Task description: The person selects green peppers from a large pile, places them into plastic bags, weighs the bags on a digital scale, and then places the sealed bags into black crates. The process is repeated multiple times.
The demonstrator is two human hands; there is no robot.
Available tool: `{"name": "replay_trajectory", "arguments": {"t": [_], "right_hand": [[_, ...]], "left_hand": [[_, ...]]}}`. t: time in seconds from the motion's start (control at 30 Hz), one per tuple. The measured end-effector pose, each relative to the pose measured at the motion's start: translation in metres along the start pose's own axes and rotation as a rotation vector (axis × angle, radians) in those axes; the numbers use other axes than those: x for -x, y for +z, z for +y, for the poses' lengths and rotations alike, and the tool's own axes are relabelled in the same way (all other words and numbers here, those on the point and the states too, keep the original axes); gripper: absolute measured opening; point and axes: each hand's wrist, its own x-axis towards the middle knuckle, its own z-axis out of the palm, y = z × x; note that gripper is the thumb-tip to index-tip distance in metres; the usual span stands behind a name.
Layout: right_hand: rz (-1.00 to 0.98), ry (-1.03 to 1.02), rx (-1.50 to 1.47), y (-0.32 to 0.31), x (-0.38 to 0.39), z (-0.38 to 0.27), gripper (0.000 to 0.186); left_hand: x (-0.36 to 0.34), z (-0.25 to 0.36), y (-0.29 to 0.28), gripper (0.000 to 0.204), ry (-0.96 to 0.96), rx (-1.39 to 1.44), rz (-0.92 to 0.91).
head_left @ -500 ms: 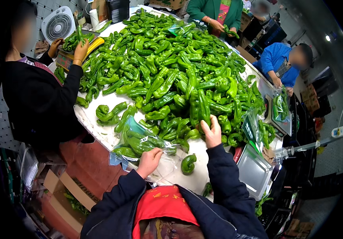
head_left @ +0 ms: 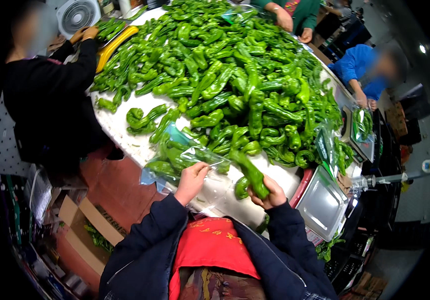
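My right hand (head_left: 271, 194) is closed round the lower end of a long green pepper (head_left: 249, 173), which tilts up toward the far left. Between the pinched fingers of my left hand (head_left: 193, 182) is the edge of a clear plastic bag (head_left: 208, 159). Several peppers lie inside that bag, on the near left of the white table (head_left: 140, 142). A curled pepper (head_left: 242, 188) rests just left of the one I hold. Beyond both hands rises a large heap of green peppers (head_left: 225, 75).
A scale with a metal pan (head_left: 321, 202) stands at my right. A person in black (head_left: 50, 95) works at the left, one in green (head_left: 305, 12) at the far side, one in blue (head_left: 350, 62) at the right. An open cardboard box (head_left: 82, 232) sits low at left.
My right hand has drawn back from the heap toward me, bringing a pepper with it. My left hand keeps its pinch on the bag. The view has shifted a little.
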Motion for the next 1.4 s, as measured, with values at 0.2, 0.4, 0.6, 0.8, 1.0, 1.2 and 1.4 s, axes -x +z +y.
{"name": "replay_trajectory", "arguments": {"t": [0.2,0.4,0.6,0.8,1.0,1.2,1.4], "right_hand": [[0.067,0.227,0.492,-0.010,0.004,0.038,0.045],[-0.209,-0.094,1.113,0.040,-0.046,0.071,0.038],[-0.153,-0.209,1.130,0.060,-0.089,0.103,0.031],[-0.537,-0.353,0.936,0.022,-0.097,0.143,0.029],[-0.158,-0.255,1.364,0.011,-0.105,0.139,0.017],[-0.470,-0.080,1.416,0.034,-0.088,0.076,0.017],[0.222,-0.778,1.482,0.031,-0.097,-0.039,0.010]], "left_hand": [[0.014,0.036,0.007,0.011,0.158,-0.288,0.145],[0.029,0.069,0.010,0.005,0.356,-0.605,0.117],[0.035,0.069,0.011,0.004,0.380,-0.661,0.151],[0.028,0.066,0.010,0.009,0.278,-0.521,0.176],[0.023,0.054,0.012,0.012,0.217,-0.316,0.130],[0.006,0.017,0.013,0.009,0.118,-0.226,0.088],[0.003,-0.003,0.011,0.010,0.084,-0.258,0.022]]}}
